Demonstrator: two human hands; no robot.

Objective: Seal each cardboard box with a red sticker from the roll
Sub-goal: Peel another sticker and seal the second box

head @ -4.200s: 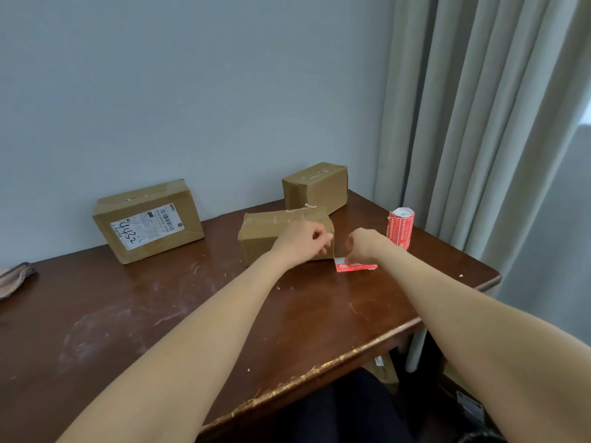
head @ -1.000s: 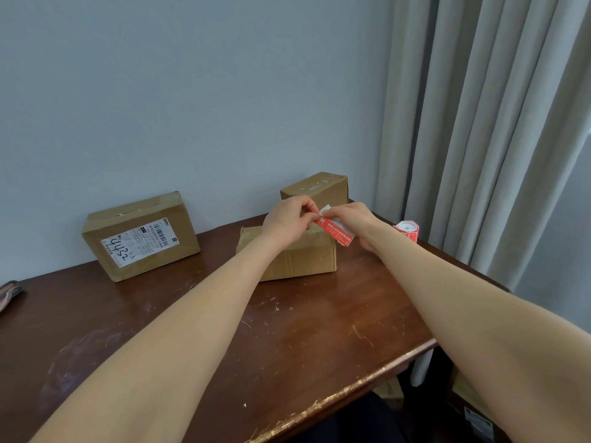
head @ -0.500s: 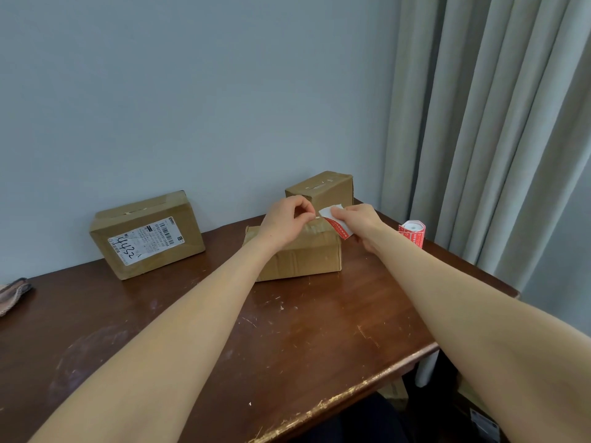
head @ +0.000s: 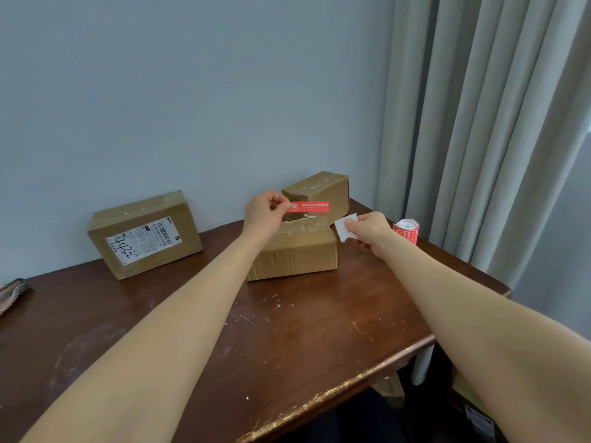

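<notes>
The red sticker [head: 308, 207] is pinched by one short end between the thumb and fingertips of the left hand [head: 265, 212]. It is held out level, just above the top of the middle box [head: 294, 251], probably so that the adhesive face touches nothing until it is lined up over the flap seam. A white backing slip [head: 344, 227] is pinched in the curled fingers of the right hand [head: 367, 230] and is kept at three o'clock of that box, apparently to be held clear of the glue. The roll [head: 406, 230] is stood on end further out at three o'clock, within reach for the next sticker. A labelled box [head: 144, 233] is seen at nine o'clock and a smaller box [head: 316, 190] at one o'clock on the table [head: 287, 330]; no red sticker is seen on either.
</notes>
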